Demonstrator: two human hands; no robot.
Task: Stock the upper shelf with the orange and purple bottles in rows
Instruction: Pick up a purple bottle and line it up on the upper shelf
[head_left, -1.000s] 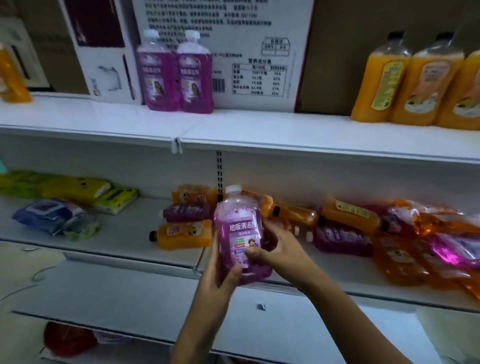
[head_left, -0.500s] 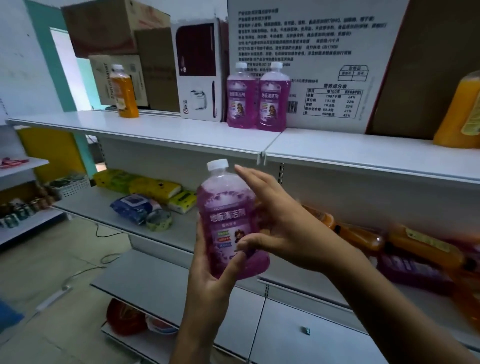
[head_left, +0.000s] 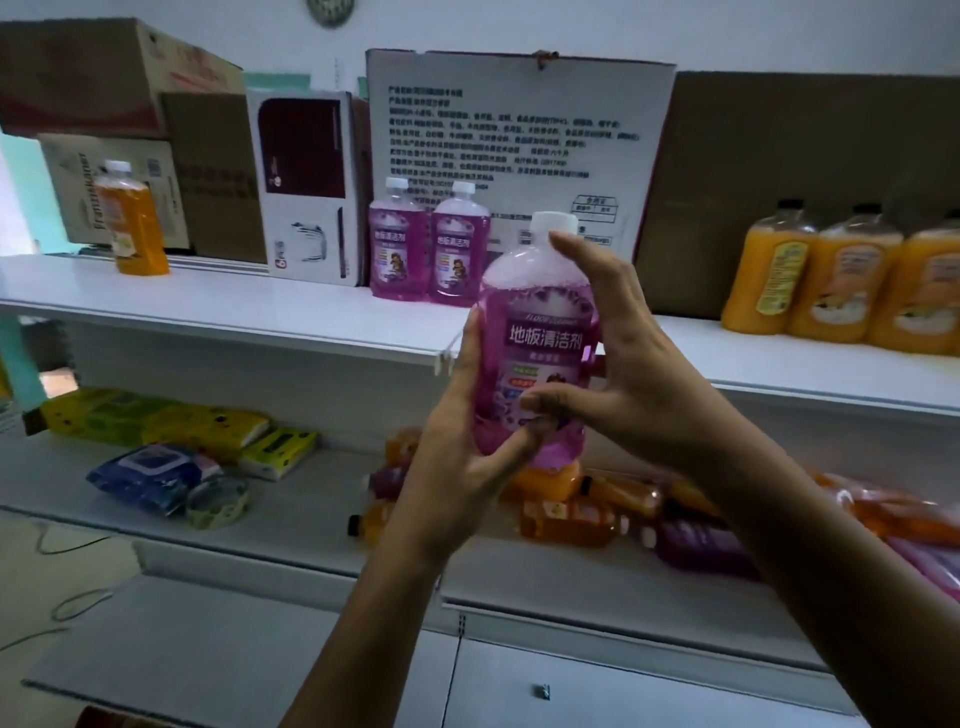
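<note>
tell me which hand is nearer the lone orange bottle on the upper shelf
Left. The left hand holds the purple bottle on the side toward the lone orange bottle; the right hand is on the bottle's far side.

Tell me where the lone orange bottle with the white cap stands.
In the head view, the orange bottle stands upright at the upper shelf's far left, before stacked cardboard boxes.

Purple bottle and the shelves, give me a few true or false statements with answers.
1. Both hands hold the purple bottle. True: left hand, right hand.
2. Two purple bottles stand on the upper shelf. True.
3. The held bottle has a black cap. False: white.
4. The orange bottles at the upper right lie flat. False: they stand upright.
5. Bottles lie in a heap on the lower shelf. True.
</note>
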